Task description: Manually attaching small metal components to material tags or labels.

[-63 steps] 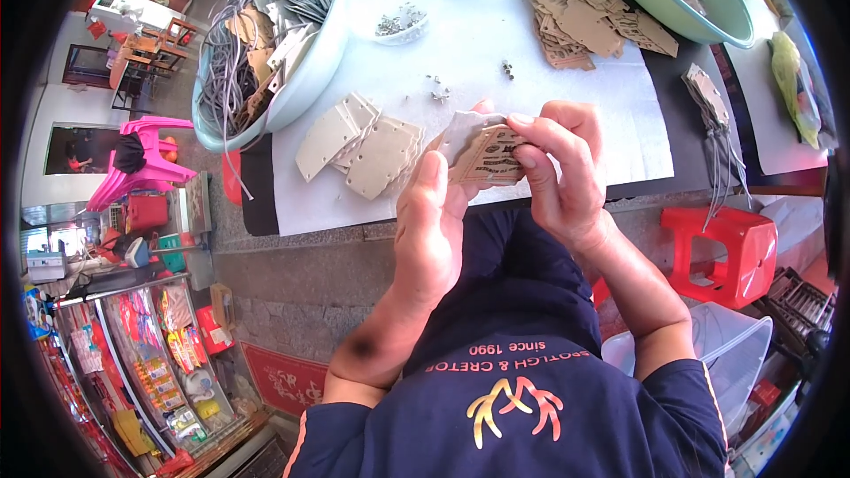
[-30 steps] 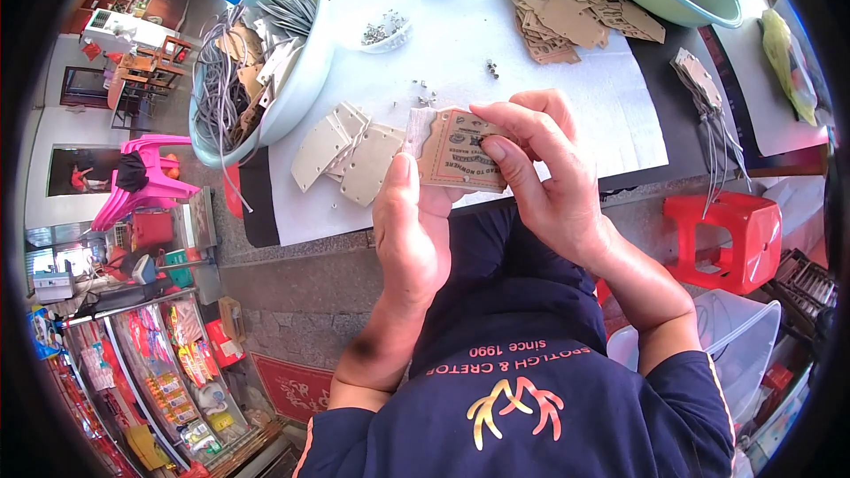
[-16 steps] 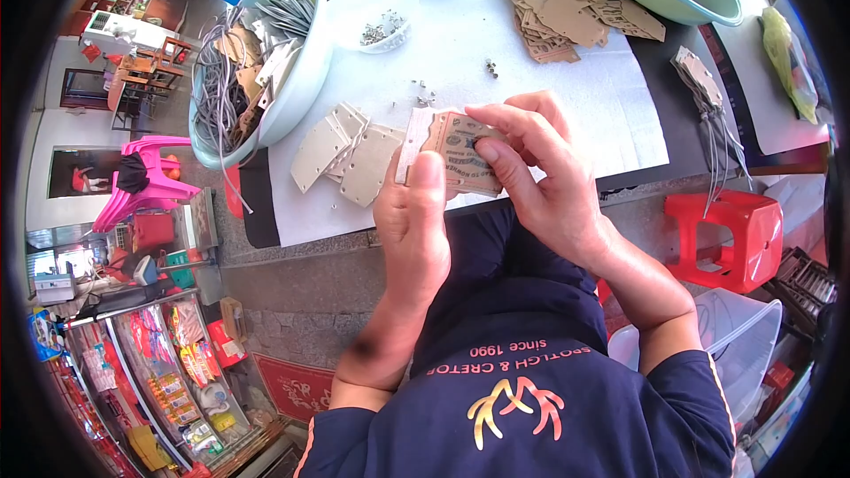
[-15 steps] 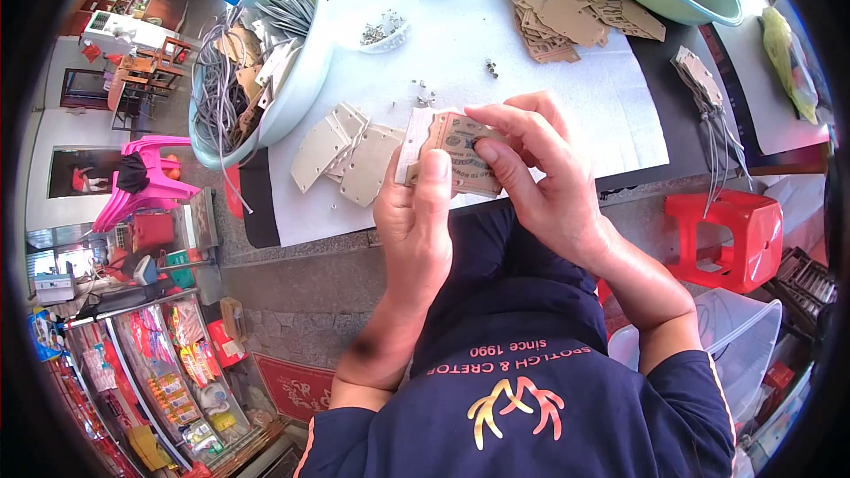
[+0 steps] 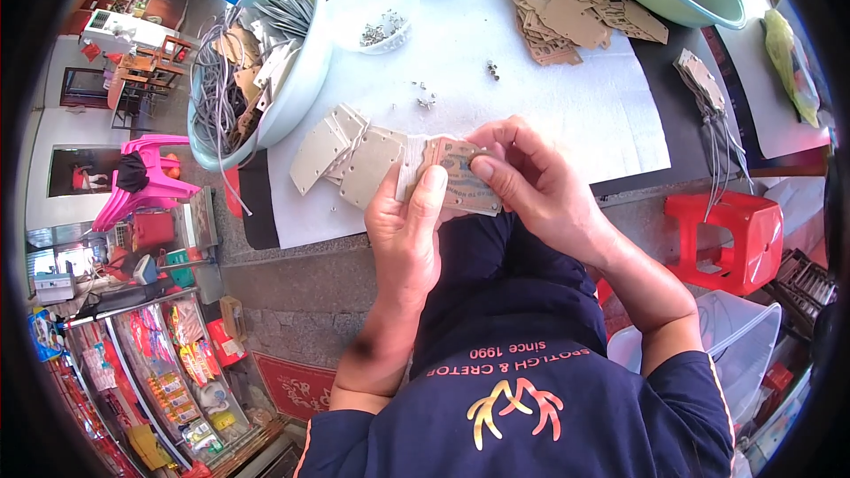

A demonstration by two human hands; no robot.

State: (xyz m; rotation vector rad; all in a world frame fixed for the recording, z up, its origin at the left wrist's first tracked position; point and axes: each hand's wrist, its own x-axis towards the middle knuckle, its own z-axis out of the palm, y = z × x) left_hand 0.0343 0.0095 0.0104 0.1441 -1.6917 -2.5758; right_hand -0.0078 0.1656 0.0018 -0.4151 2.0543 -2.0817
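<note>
My left hand pinches the left part of a tan printed panel between thumb and fingers. The panel is flat, with small holes along its edge, and is held over the near edge of the table. On its right end, the thumb and forefinger of my right hand are closed; the remaining fingers are curled behind. Whether a small part sits under those fingertips is hidden. Next to my left hand lie pale, unprinted panels with holes, fanned out on the white sheet. Small metal fasteners are scattered beyond the panel.
A white sheet covers much of the dark table. Clear bowls of metal bits stand farther back, beside a pile of tan panels. Blue-green basins flank them, one full of grey cords. A red stool is at right.
Both hands have come slightly down toward me with the panel. The right thumb and forefinger have shifted toward the panel's upper right edge.
</note>
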